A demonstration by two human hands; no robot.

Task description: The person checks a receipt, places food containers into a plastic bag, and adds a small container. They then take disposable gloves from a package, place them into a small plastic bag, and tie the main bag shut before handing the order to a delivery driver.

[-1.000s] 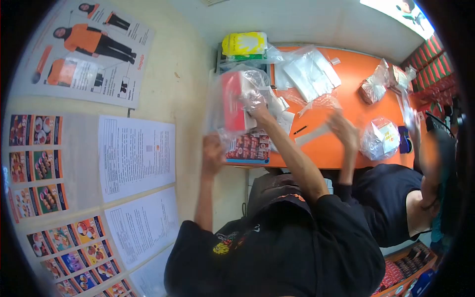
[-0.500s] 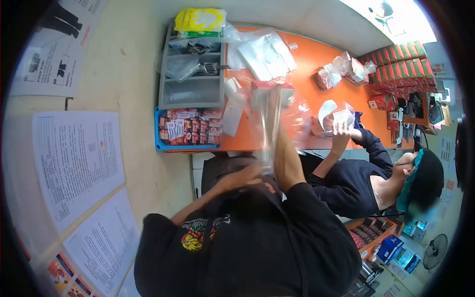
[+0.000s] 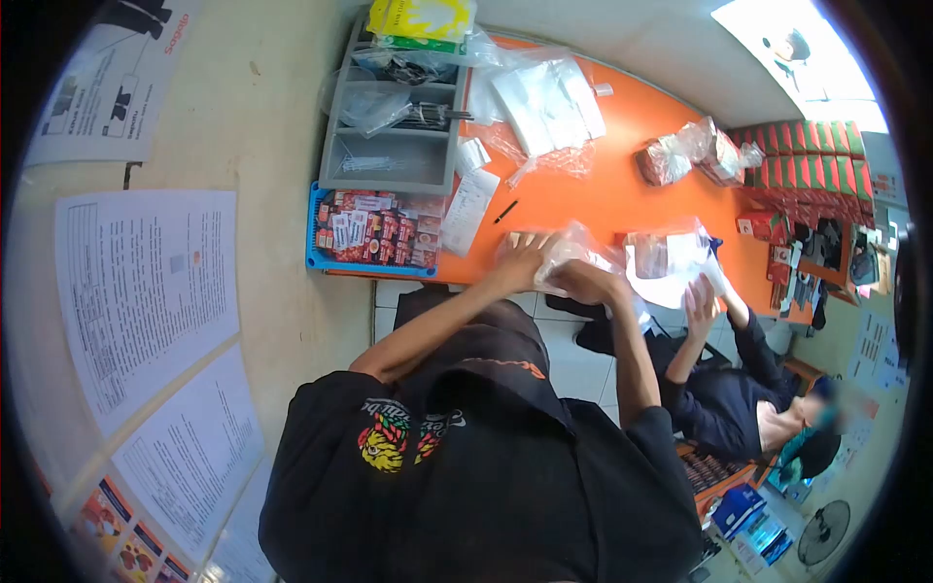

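A bundle in clear plastic lies at the near edge of the orange table, its contents mostly hidden by my hands. My left hand is curled over the bundle's left end, where a pale brownish surface shows. My right hand is closed on the crumpled clear plastic at the right end, its fingertips partly hidden. Beyond my hands a black pen lies beside a handwritten paper slip. A small white item sits at the slip's far end.
A grey compartment tray and a blue basket of small red packets stand left. Clear plastic bags lie at the back. Wrapped packs and stacked red-green boxes are right. A co-worker's hand handles white sheet material nearby.
The clear plastic stretched lengthwise between my hands is now gathered into a bundle at the table edge. My left hand has moved up onto it; my hands are now side by side.
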